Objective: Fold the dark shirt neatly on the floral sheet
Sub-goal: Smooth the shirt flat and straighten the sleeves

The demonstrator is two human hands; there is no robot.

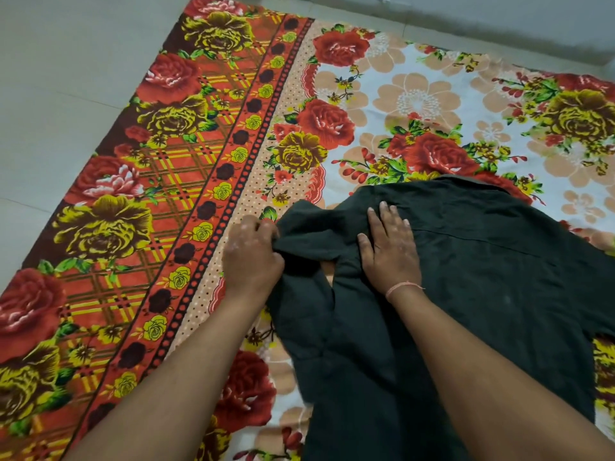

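Note:
The dark shirt (482,294) lies spread on the floral sheet (416,101), its collar at the far edge and its body running toward me. My left hand (251,257) pinches the bunched left sleeve of the shirt at its left side. My right hand (391,244) rests flat, fingers apart, on the shirt near the shoulder, pressing the cloth down. A thin pink thread circles my right wrist. My forearms hide part of the shirt's near half.
The sheet has a red and yellow flowered border (149,194) on the left. Pale tiled floor (60,78) surrounds it on the left and at the back. A wall base (499,24) runs along the far side.

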